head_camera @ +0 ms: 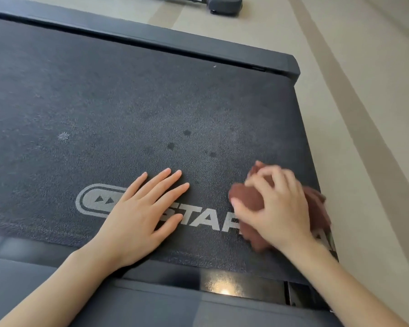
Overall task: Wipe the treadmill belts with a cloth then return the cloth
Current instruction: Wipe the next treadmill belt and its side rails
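Note:
A dark grey treadmill belt [109,100] fills most of the view, dusty with a few dark spots and a white printed logo near me. My right hand [278,204] presses a crumpled brown cloth [244,200] onto the belt near its right edge; hand and cloth are motion-blurred. My left hand [143,213] lies flat on the belt over the logo, fingers spread, holding nothing.
A black side rail [165,38] runs along the belt's far edge. Another dark rail [151,300] lies nearest me. Beige floor [354,119] surrounds the treadmill on the right. The foot of another machine [224,4] stands at the top.

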{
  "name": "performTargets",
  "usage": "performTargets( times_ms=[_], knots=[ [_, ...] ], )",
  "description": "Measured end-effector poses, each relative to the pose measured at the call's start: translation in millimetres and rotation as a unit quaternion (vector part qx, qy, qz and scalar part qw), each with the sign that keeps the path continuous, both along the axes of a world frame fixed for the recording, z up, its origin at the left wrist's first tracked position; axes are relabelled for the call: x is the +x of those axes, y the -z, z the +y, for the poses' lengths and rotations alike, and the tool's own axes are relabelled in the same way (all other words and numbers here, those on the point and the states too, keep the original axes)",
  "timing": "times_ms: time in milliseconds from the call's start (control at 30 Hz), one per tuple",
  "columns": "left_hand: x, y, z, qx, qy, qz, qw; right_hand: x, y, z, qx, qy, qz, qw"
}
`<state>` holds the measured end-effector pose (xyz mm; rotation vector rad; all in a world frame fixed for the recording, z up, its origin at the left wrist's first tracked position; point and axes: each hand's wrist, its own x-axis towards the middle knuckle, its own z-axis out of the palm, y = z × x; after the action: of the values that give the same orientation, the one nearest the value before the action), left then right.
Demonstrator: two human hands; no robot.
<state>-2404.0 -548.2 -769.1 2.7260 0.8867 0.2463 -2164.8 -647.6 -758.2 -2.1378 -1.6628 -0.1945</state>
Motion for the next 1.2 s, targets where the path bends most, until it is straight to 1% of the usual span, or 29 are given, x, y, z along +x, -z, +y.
performTargets(
  times_ms=[167, 267, 333, 433, 500, 633, 700, 767, 900, 1000, 1100, 1200],
  knots=[
    [1.6, -1.6, 0.2, 0.002, -0.004, -0.010, 1.000, 35.5, -3.2, 122.2, -0.040, 0.069, 0.011, 0.997],
    [1.8, -5.6, -0.3, -0.005, -0.006, -0.013, 1.000, 37.0, -6.2, 164.2, -0.061, 0.101, 0.021, 0.993],
    [0.6, -3.3, -0.4, 0.001, -0.003, -0.012, 1.000, 31.5, -3.9, 159.2, -0.061, 0.112, 0.000, 0.992],
    [-1.3, -5.1, -2.5, 0.011, -0.011, -0.021, 1.000, 14.3, -5.2, 121.2, -0.034, 0.034, -0.017, 0.999],
    [-6.0, -8.6, 1.9, 0.045, -0.015, -0.010, 0.999, -4.2, -6.8, 85.0, -0.029, -0.017, -0.020, 0.999],
    [-27.2, -18.6, 28.3, 0.073, -0.099, 0.016, 0.992, -51.2, 1.6, 20.8, 0.004, -0.075, -0.008, 0.997],
    [-35.5, -18.5, 41.1, 0.071, -0.121, 0.046, 0.989, -60.9, 3.0, 12.2, 0.005, -0.086, -0.008, 0.996],
    [-39.9, -13.5, 47.0, 0.048, -0.130, 0.057, 0.989, -61.0, 2.5, 20.5, 0.008, -0.085, -0.002, 0.996],
    [-36.2, -6.6, 48.0, 0.019, -0.142, 0.044, 0.989, -55.3, 2.8, 74.6, 0.022, -0.075, -0.006, 0.997],
    [-36.2, -7.0, 50.8, 0.015, -0.140, 0.039, 0.989, -45.3, 3.7, 143.8, 0.020, -0.020, -0.012, 1.000],
    [-37.4, -8.1, 51.5, 0.016, -0.137, 0.044, 0.990, -32.6, 2.2, 219.6, -0.021, 0.052, -0.009, 0.998],
    [-39.0, -10.2, 54.5, 0.024, -0.137, 0.049, 0.989, -29.8, 4.0, 258.4, -0.055, 0.098, -0.004, 0.994]
  ],
)
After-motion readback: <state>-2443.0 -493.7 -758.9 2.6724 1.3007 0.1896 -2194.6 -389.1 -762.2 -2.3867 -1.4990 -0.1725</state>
